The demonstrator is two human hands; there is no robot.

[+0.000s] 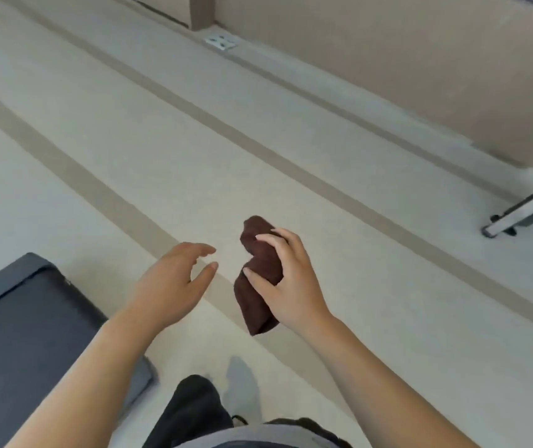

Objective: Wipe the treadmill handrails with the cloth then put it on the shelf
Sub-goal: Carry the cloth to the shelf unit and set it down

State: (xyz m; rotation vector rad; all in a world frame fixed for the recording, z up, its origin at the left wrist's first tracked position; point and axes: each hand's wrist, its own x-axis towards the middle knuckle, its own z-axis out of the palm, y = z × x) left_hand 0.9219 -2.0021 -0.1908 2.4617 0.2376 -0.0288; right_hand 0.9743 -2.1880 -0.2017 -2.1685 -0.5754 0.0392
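A dark brown cloth (257,279), bunched and folded, hangs in my right hand (291,282), which is closed around its middle above the floor. My left hand (174,282) hovers just left of the cloth, fingers spread and curved, holding nothing and not touching it. The rear end of the treadmill deck (22,321), dark grey, lies at the lower left. No handrails and no shelf are in view.
Pale floor with tan stripes (122,202) runs diagonally. A tan wall (404,59) stands at the upper right with a floor socket plate (221,42) near it. A grey metal frame foot (517,218) sits at the right edge. My legs (194,415) show at the bottom.
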